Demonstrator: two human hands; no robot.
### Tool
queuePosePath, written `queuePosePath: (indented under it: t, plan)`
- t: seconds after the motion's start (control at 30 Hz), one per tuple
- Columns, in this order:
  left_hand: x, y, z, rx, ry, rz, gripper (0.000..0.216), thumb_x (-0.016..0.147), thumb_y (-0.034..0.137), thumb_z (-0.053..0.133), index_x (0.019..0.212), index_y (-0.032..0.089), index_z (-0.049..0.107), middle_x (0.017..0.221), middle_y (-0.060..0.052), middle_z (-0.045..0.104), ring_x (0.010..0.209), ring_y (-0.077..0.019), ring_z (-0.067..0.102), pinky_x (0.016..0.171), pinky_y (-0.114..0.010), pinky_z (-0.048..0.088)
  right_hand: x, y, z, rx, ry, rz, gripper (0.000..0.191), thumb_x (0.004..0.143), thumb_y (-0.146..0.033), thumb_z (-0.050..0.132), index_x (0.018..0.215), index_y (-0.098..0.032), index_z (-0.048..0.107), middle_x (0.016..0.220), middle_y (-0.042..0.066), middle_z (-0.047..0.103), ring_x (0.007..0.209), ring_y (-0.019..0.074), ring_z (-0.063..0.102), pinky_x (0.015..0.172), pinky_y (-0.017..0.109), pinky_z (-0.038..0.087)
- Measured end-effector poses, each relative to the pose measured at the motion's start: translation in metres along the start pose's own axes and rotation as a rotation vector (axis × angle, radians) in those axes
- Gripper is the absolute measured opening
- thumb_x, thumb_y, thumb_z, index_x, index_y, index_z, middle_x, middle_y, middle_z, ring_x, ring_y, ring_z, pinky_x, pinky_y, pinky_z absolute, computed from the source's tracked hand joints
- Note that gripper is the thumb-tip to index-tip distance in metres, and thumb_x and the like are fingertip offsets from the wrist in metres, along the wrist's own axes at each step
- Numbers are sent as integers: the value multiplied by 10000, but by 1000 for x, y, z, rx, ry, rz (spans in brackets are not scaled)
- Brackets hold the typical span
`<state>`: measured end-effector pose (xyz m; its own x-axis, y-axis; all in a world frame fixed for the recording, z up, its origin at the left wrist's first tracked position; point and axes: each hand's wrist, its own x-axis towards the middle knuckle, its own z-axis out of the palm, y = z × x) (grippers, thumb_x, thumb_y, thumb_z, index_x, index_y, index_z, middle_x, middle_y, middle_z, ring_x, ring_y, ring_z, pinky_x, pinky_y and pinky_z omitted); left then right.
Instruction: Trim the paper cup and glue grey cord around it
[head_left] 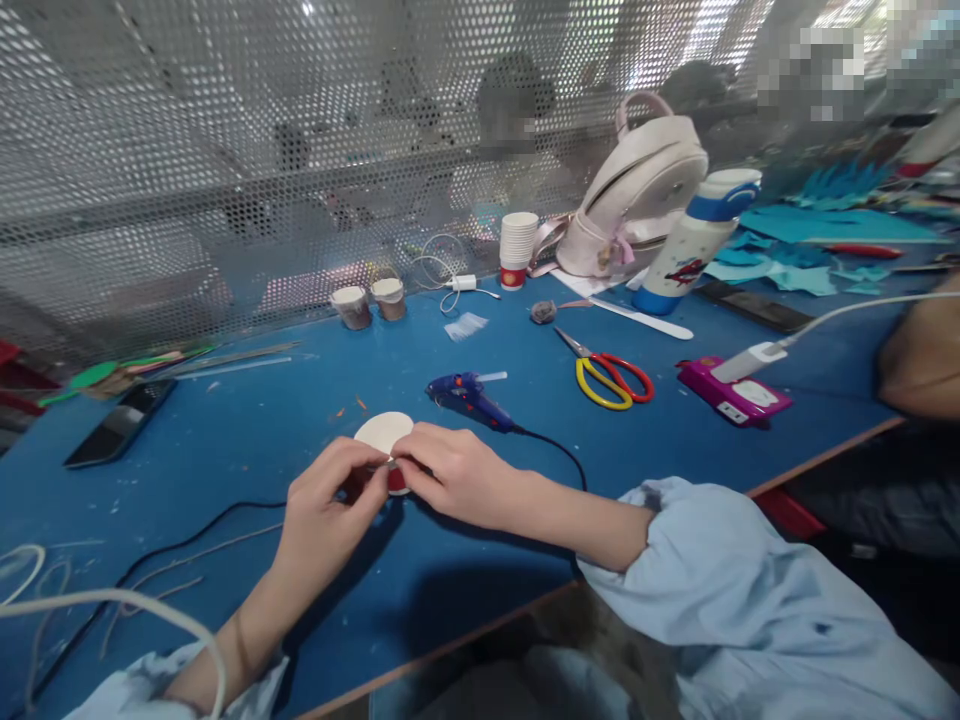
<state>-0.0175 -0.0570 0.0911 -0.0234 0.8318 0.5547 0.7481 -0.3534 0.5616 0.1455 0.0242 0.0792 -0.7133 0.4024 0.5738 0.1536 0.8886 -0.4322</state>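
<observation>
A small paper cup (385,430) with a white round top and a red side stands between my hands, over the blue table. With thumb and fingers, my left hand (334,500) pinches the near edge of the cup from the left. My right hand (454,470) is closed at the same spot from the right, its fingertips meeting those of the left. Anything tiny between the fingertips is hidden. Just beyond the cup, a blue hot glue gun (469,398) lies on its side with a clear glue stick in its back.
Yellow-and-red scissors (606,375), a purple power strip (735,392) and a water bottle (694,240) are at right. Stacked paper cups (517,250), two filled cups (352,308) and a backpack (637,195) line the mesh partition. A phone (124,422) and cables lie left. Another person's arm (922,350) rests far right.
</observation>
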Motion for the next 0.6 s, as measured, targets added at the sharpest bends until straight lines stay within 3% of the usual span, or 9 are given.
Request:
queuePosePath:
  t: [0.2,0.43,0.6]
  plan:
    - [1,1,3,37,29,-38,130,829,166,578,704,176,609,667,22,600,536,-81,511,516,-204,408,0,-2,0,15,-11,-8,152,959,-145,458,959,-135,610,873,83,671,808,167,610,695,262,459]
    - [0,-1,1,-14,78,-188,131,799,193,555,673,184,590,657,27,566,555,-90,502,525,-209,400,-2,-3,0,66,86,39,109,950,-180,485,988,-133,575,838,67,644,701,154,579,623,264,435]
    - [0,-1,2,-136,93,-324,108,785,255,602,705,184,612,670,28,571,527,-91,512,508,-217,411,-2,-5,-2,45,67,27,147,962,-171,458,938,-138,598,853,85,655,761,167,605,684,275,472]
